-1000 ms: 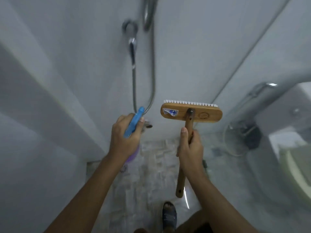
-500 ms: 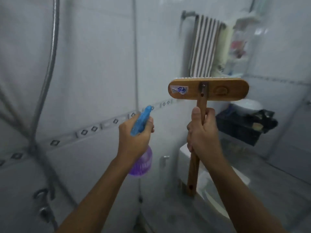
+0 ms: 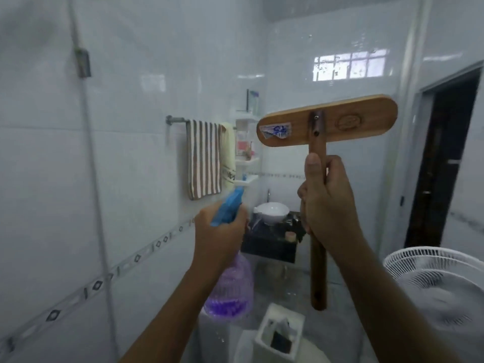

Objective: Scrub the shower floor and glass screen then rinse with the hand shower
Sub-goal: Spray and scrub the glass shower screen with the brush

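My left hand (image 3: 218, 235) grips a spray bottle (image 3: 230, 292) with a blue trigger head and purple liquid in its clear body. My right hand (image 3: 327, 203) is closed around the wooden handle of a scrub brush (image 3: 326, 121), held upright at chest height with its flat wooden back toward me and its bristles facing away. Both point at the glass screen (image 3: 136, 153), whose metal edge and hinge (image 3: 83, 61) run down the left. The hand shower and the shower floor are out of view.
Beyond the glass hang a striped towel (image 3: 204, 158) on a rail, a white corner shelf (image 3: 246, 142), and a white basin (image 3: 272, 212) on a dark counter. A white fan (image 3: 440, 284) stands at the right, a dark doorway (image 3: 445, 158) behind it, a white bin (image 3: 281, 334) below.
My view has swung up and to the right, from the shower floor and hose to the glass screen and the room beyond. Both hands keep their hold; the brush has risen and tilted slightly.
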